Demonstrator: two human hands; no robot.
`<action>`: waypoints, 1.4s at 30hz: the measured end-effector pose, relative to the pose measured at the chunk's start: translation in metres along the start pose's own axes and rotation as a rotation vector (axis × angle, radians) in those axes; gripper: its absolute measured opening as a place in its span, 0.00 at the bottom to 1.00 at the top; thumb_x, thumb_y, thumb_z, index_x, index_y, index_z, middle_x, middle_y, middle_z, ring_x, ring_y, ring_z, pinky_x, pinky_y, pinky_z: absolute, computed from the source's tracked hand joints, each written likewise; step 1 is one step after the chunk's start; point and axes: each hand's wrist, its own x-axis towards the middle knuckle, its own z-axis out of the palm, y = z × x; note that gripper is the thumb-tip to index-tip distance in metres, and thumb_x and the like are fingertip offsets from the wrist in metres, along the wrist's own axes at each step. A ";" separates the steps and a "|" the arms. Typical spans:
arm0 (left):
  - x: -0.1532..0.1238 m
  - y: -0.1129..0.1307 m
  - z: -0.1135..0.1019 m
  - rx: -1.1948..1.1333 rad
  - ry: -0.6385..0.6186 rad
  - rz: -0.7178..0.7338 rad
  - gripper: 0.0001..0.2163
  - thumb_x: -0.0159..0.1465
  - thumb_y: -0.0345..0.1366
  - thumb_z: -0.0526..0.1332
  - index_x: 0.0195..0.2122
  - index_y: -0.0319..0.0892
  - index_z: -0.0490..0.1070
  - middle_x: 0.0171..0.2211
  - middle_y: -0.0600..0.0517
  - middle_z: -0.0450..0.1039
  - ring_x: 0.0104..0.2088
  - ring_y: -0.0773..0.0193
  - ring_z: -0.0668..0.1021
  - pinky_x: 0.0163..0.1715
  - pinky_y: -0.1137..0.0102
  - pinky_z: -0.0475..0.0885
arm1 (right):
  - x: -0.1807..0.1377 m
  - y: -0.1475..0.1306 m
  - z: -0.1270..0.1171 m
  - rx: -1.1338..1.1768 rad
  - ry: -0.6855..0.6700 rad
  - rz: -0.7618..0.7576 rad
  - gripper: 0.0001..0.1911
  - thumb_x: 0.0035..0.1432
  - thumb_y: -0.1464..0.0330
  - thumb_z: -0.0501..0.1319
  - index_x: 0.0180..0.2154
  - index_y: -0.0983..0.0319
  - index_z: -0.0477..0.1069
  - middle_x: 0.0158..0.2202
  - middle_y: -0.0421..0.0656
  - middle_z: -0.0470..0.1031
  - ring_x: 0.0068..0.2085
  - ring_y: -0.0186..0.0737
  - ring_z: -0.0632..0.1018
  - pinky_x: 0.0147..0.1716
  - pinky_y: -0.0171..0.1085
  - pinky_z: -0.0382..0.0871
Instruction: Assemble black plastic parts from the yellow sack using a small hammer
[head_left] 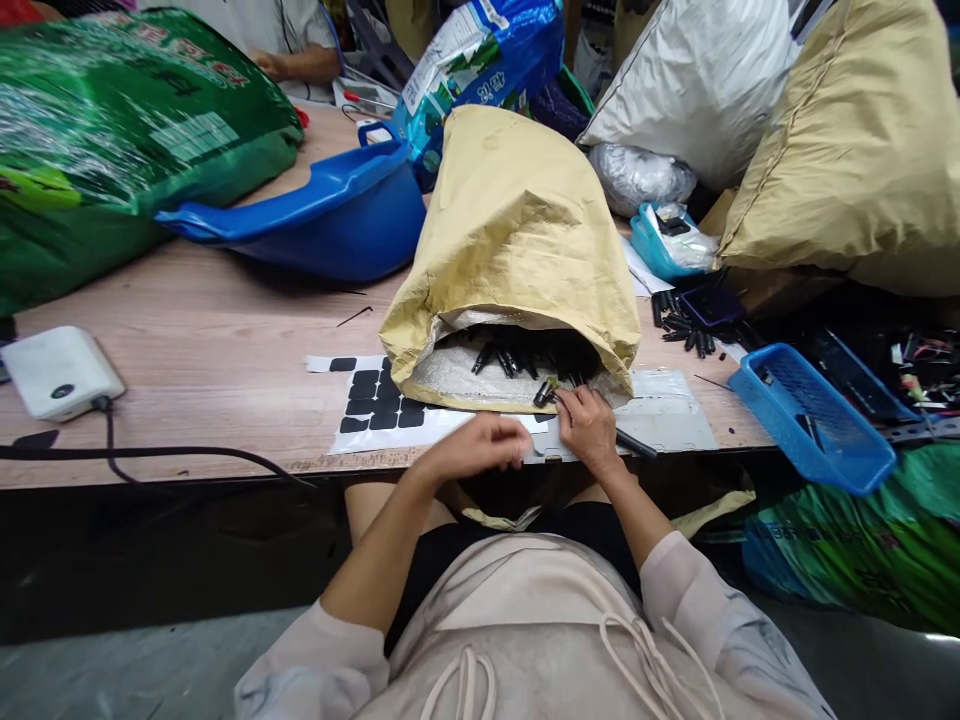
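Observation:
In the head view a yellow woven sack (525, 230) lies on the table, its mouth facing me. Several small black cylindrical parts (506, 358) show inside. My right hand (590, 428) is at the lip of the sack, its fingers closed on a short black cylindrical part (546, 392). My left hand (480, 443) is over the table edge, left of the right hand, with its fingers curled together; whatever they may hold is hidden. A white sheet of black rounded-square stickers (375, 402) lies left of the sack mouth, partly under it.
A blue basin (330, 225) and a green bag (135, 130) are on the left. A white box (64, 372) with a black cable lies near the front edge. On the right are a blue basket (814, 420), loose black parts (679, 325) and another yellow sack (847, 150). A person's arm (304, 65) shows behind.

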 end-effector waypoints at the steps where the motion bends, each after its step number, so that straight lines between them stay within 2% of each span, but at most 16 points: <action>1: 0.007 0.007 -0.015 0.094 0.272 -0.030 0.15 0.69 0.47 0.60 0.42 0.42 0.80 0.34 0.50 0.81 0.36 0.59 0.81 0.38 0.68 0.75 | 0.000 0.000 0.000 0.001 0.004 0.000 0.13 0.70 0.68 0.57 0.50 0.59 0.79 0.39 0.46 0.75 0.40 0.45 0.71 0.41 0.40 0.62; 2: 0.017 0.012 -0.028 0.222 0.536 -0.085 0.12 0.68 0.42 0.60 0.42 0.41 0.80 0.35 0.49 0.80 0.38 0.57 0.81 0.41 0.66 0.75 | 0.000 0.000 0.001 0.000 0.010 -0.001 0.13 0.70 0.68 0.58 0.50 0.59 0.79 0.39 0.46 0.75 0.40 0.45 0.71 0.41 0.40 0.62; 3: 0.028 0.013 -0.038 0.345 0.734 -0.150 0.10 0.67 0.39 0.61 0.42 0.40 0.80 0.35 0.47 0.79 0.40 0.55 0.81 0.44 0.64 0.76 | 0.000 0.000 0.001 -0.003 0.016 -0.002 0.13 0.69 0.68 0.58 0.50 0.59 0.79 0.38 0.46 0.76 0.40 0.45 0.71 0.41 0.40 0.62; 4: 0.039 0.013 -0.047 0.450 0.867 -0.212 0.10 0.65 0.37 0.62 0.43 0.39 0.79 0.37 0.45 0.79 0.42 0.52 0.81 0.46 0.62 0.75 | 0.000 -0.001 0.001 -0.005 0.023 -0.004 0.13 0.69 0.68 0.58 0.50 0.59 0.79 0.38 0.46 0.76 0.40 0.45 0.71 0.41 0.40 0.62; 5: 0.049 0.011 -0.053 0.534 0.937 -0.275 0.10 0.65 0.36 0.63 0.44 0.38 0.79 0.39 0.43 0.79 0.44 0.49 0.81 0.48 0.60 0.75 | 0.000 -0.001 0.001 -0.007 0.030 -0.006 0.13 0.69 0.68 0.58 0.50 0.59 0.79 0.38 0.46 0.76 0.40 0.45 0.71 0.41 0.40 0.62; 6: 0.058 0.007 -0.057 0.589 0.947 -0.330 0.11 0.64 0.36 0.65 0.45 0.37 0.79 0.41 0.41 0.79 0.46 0.47 0.80 0.48 0.58 0.75 | 0.000 -0.001 0.002 -0.007 0.035 -0.007 0.13 0.69 0.68 0.58 0.50 0.59 0.79 0.38 0.46 0.76 0.40 0.45 0.71 0.41 0.40 0.62; 9: 0.071 -0.004 -0.061 0.651 0.870 -0.417 0.12 0.64 0.39 0.66 0.44 0.36 0.79 0.44 0.37 0.78 0.47 0.43 0.80 0.47 0.57 0.75 | 0.000 -0.001 0.002 -0.001 0.039 -0.002 0.13 0.69 0.68 0.58 0.50 0.58 0.79 0.39 0.45 0.76 0.40 0.44 0.72 0.42 0.40 0.63; 11: 0.067 -0.010 -0.060 0.647 0.866 -0.404 0.10 0.65 0.38 0.65 0.43 0.37 0.79 0.44 0.38 0.78 0.46 0.45 0.80 0.46 0.58 0.75 | 0.000 -0.002 0.002 0.003 0.029 0.006 0.13 0.70 0.68 0.58 0.50 0.59 0.79 0.39 0.45 0.76 0.40 0.44 0.72 0.42 0.39 0.63; 13: 0.055 -0.013 -0.058 0.630 0.917 -0.331 0.08 0.65 0.37 0.65 0.42 0.40 0.79 0.44 0.41 0.78 0.46 0.47 0.79 0.47 0.58 0.74 | 0.000 -0.001 0.002 0.007 0.021 0.012 0.13 0.69 0.68 0.58 0.50 0.58 0.79 0.39 0.46 0.76 0.41 0.44 0.72 0.42 0.40 0.63; 15: 0.040 -0.015 -0.052 0.594 0.935 -0.197 0.06 0.65 0.37 0.65 0.41 0.42 0.79 0.42 0.45 0.79 0.47 0.49 0.78 0.49 0.59 0.73 | 0.000 -0.001 0.002 0.011 0.021 0.015 0.13 0.70 0.68 0.58 0.50 0.58 0.79 0.39 0.46 0.76 0.41 0.44 0.71 0.42 0.40 0.63; 18: 0.019 -0.017 -0.035 0.512 0.783 0.026 0.05 0.64 0.37 0.67 0.40 0.45 0.79 0.40 0.49 0.80 0.46 0.52 0.76 0.49 0.60 0.72 | 0.000 -0.001 0.002 0.015 0.026 0.018 0.13 0.70 0.68 0.58 0.50 0.58 0.79 0.39 0.46 0.76 0.41 0.45 0.72 0.42 0.40 0.63; 21: 0.011 -0.023 -0.015 0.476 0.585 0.127 0.05 0.63 0.36 0.69 0.39 0.46 0.79 0.38 0.51 0.80 0.45 0.54 0.75 0.50 0.61 0.70 | -0.001 0.000 0.003 0.017 0.019 0.021 0.14 0.70 0.67 0.58 0.51 0.58 0.79 0.40 0.46 0.76 0.41 0.45 0.72 0.42 0.40 0.63; 25: 0.014 -0.037 0.001 0.520 0.541 0.121 0.05 0.62 0.37 0.72 0.39 0.45 0.80 0.37 0.50 0.80 0.44 0.53 0.75 0.49 0.60 0.68 | -0.001 0.004 0.005 0.016 0.013 0.013 0.14 0.71 0.67 0.57 0.51 0.57 0.79 0.39 0.46 0.75 0.41 0.44 0.71 0.41 0.40 0.63; 31: 0.018 -0.043 0.001 0.517 0.559 0.130 0.07 0.60 0.36 0.73 0.39 0.45 0.81 0.38 0.50 0.80 0.44 0.54 0.74 0.51 0.59 0.67 | 0.000 0.003 0.000 -0.005 0.053 -0.020 0.15 0.73 0.68 0.55 0.50 0.58 0.80 0.37 0.46 0.76 0.38 0.42 0.72 0.40 0.39 0.64; 36: 0.019 -0.044 0.001 0.507 0.572 0.107 0.07 0.61 0.37 0.73 0.40 0.47 0.83 0.37 0.50 0.80 0.45 0.53 0.74 0.51 0.59 0.68 | -0.006 -0.018 -0.014 0.131 0.058 -0.025 0.19 0.74 0.68 0.53 0.58 0.57 0.76 0.41 0.46 0.76 0.40 0.39 0.76 0.41 0.35 0.69; 42: 0.021 -0.046 0.002 0.495 0.578 0.099 0.07 0.62 0.38 0.72 0.42 0.49 0.85 0.37 0.50 0.80 0.44 0.54 0.74 0.50 0.59 0.68 | -0.014 -0.040 -0.023 0.334 -0.012 -0.089 0.19 0.75 0.68 0.53 0.60 0.57 0.74 0.42 0.45 0.78 0.42 0.37 0.80 0.43 0.31 0.73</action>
